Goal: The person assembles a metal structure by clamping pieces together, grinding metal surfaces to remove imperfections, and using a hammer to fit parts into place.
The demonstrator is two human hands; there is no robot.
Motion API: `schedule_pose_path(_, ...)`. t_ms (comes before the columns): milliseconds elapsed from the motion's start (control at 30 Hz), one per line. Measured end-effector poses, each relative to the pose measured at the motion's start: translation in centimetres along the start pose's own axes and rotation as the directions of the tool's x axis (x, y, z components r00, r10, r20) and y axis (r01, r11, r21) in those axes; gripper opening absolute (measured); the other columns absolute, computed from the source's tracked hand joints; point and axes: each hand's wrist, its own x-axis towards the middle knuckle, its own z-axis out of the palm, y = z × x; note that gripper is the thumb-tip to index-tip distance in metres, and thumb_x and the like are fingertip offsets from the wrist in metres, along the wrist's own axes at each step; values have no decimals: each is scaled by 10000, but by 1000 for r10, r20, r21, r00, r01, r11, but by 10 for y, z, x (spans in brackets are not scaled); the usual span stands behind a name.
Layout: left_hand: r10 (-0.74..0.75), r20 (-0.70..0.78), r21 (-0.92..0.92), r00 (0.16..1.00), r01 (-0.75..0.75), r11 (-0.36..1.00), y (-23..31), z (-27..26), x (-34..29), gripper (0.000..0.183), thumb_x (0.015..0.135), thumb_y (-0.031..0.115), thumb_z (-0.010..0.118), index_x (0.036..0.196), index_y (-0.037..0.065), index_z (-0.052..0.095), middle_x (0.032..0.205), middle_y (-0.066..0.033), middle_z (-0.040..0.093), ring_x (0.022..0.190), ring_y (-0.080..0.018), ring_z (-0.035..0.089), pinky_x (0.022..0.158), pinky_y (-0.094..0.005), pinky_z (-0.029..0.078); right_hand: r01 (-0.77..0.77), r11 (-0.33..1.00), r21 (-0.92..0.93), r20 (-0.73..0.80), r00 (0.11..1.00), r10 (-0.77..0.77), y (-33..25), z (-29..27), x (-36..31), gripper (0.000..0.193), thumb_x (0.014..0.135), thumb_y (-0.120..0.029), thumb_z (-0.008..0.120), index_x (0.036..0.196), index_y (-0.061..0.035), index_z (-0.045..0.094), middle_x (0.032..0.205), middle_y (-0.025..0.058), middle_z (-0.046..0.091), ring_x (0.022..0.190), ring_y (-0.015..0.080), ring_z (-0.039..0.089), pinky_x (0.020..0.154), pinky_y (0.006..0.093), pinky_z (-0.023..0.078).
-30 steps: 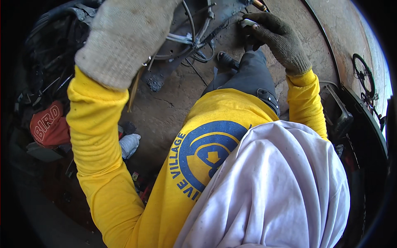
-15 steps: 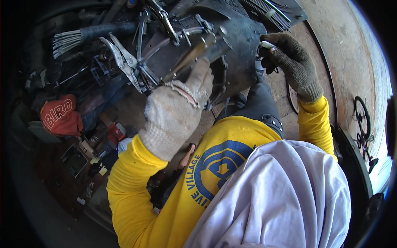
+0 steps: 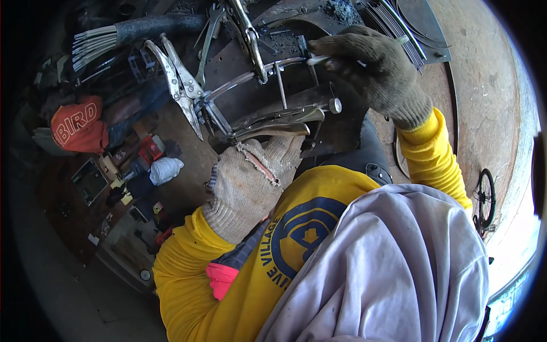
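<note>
My left hand point(image 3: 256, 171), in a torn pale knit glove, wraps round the handles of a pair of locking pliers point(image 3: 285, 119). A silver screw knob shows at the handle's end. The pliers' jaws are near the corner of a small frame of bent metal rod point(image 3: 239, 81), and I cannot tell if they bite on it. My right hand point(image 3: 379, 71), in a brown knit glove, pinches a small white stick point(image 3: 317, 60) at the rod's right end. Two more locking pliers, one on the left point(image 3: 176, 85) and one at the back point(image 3: 249, 43), are by the frame.
A wrench point(image 3: 208, 45) lies behind the frame. At the far left, a dark tube holds several thin rods point(image 3: 94, 47). More thin rods point(image 3: 399, 34) lie at the back right. An orange cloth point(image 3: 80, 125) and a cluttered floor are to the left, a bicycle wheel point(image 3: 484, 196) to the right.
My left hand has brought the pliers down toward me, and the rod frame turned with them. My right hand has moved left, carrying the white stick to the rod's end. The view has shifted slightly.
</note>
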Motion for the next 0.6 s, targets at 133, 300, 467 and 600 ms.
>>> schedule_pose_path(133,-43,8,-30,999,43,999,-1,3,-2,510,894,216,599,1389,106,542,1343,-112,589,1086,-299,626,940,-414,502,160,987,-2,44,986,-160,6,14,20,229,855,-159,718,1081,-125,735,1045,106,713,958,300,689,849,377,556)
schedule_pose_path(300,-57,-9,-100,998,55,993,-8,-3,-7,441,892,185,591,1325,100,589,1285,-123,622,1060,-320,639,921,-424,515,242,966,97,78,965,-250,3,28,32,210,867,-173,716,1070,-124,736,1017,101,709,942,300,689,834,371,554)
schedule_pose_path(467,-97,26,-191,995,100,976,-12,-11,-8,398,889,166,587,1284,117,617,1258,-124,633,1047,-325,642,898,-440,525,253,965,68,87,962,-258,-2,31,39,206,869,-164,720,1070,-125,737,994,102,703,924,296,687,824,373,552)
schedule_pose_path(600,-88,-37,-220,995,78,972,-13,6,-12,394,895,176,582,1283,122,618,1252,-121,634,1036,-316,644,896,-434,524,253,962,101,110,958,-263,-9,31,44,206,866,-144,719,1070,-126,739,980,102,698,919,298,681,818,378,547)
